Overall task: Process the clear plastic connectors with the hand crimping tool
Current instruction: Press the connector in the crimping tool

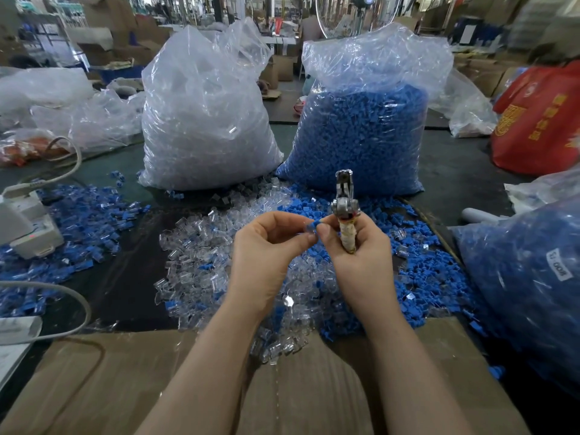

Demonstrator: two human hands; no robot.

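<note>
We find the left hand (270, 246) pinching a small connector piece (310, 227) between thumb and forefinger, blue with a clear part that we can barely make out. The right hand (354, 246) grips the hand crimping tool (344, 211) by its wrapped handle, fingers curled round it, while its thumb and forefinger also touch the piece. The tool stands nearly upright, its long axis running away from the person, its metal head above and just to the right of the piece. We judge that the coming move turns on this: the piece lies left of the tool and below its head, so it must travel up and rightward (whether the head is parted we cannot tell). Loose clear connectors (201, 262) and blue pieces (420, 277) lie heaped on the table (464, 171) beneath both hands, toward its near edge.
</note>
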